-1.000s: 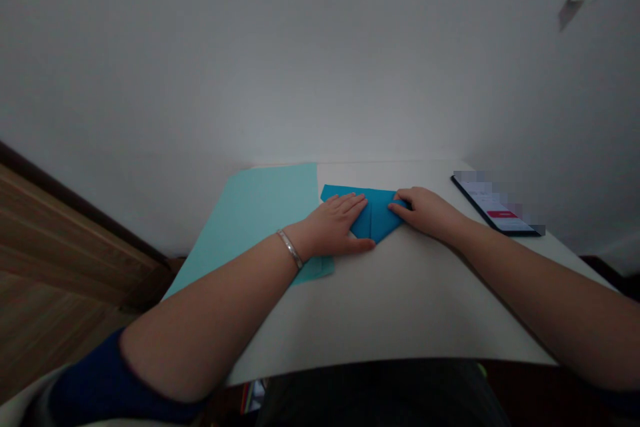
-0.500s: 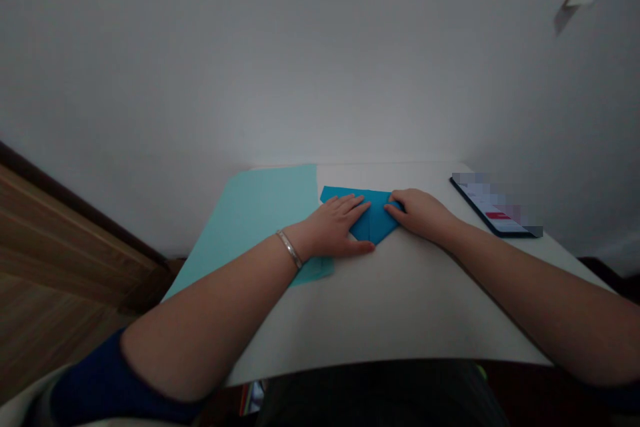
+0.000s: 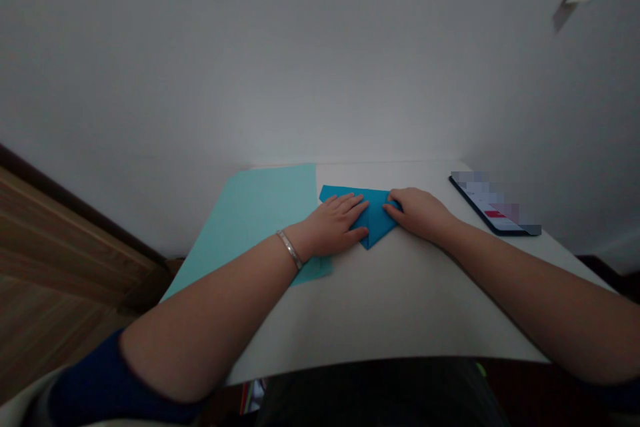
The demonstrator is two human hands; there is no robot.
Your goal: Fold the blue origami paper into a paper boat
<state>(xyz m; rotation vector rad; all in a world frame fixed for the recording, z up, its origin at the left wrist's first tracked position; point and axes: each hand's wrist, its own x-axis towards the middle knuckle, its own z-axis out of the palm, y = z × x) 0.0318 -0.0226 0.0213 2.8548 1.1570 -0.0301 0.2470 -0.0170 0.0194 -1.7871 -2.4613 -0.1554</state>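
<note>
A folded sheet of blue paper (image 3: 376, 203) lies on the white table, with a point toward me and a crease running down its middle. My left hand (image 3: 336, 223) rests flat on its left part, fingers spread and thumb near the lower point. On the right corner, my right hand (image 3: 417, 212) pinches the paper between thumb and curled fingers. The left part of the blue paper is partly hidden under my left hand. A bracelet (image 3: 290, 250) circles my left wrist.
Light teal paper (image 3: 260, 207) covers the table's left side, partly under my left forearm. A phone (image 3: 493, 210) with its screen lit lies at the right. The white table (image 3: 390, 307) meets a plain wall (image 3: 320, 67) behind. Wooden furniture (image 3: 60, 267) stands at the left.
My left thumb has drawn in from below the paper's lower point onto the paper, uncovering that point. My right hand keeps its pinch on the right corner.
</note>
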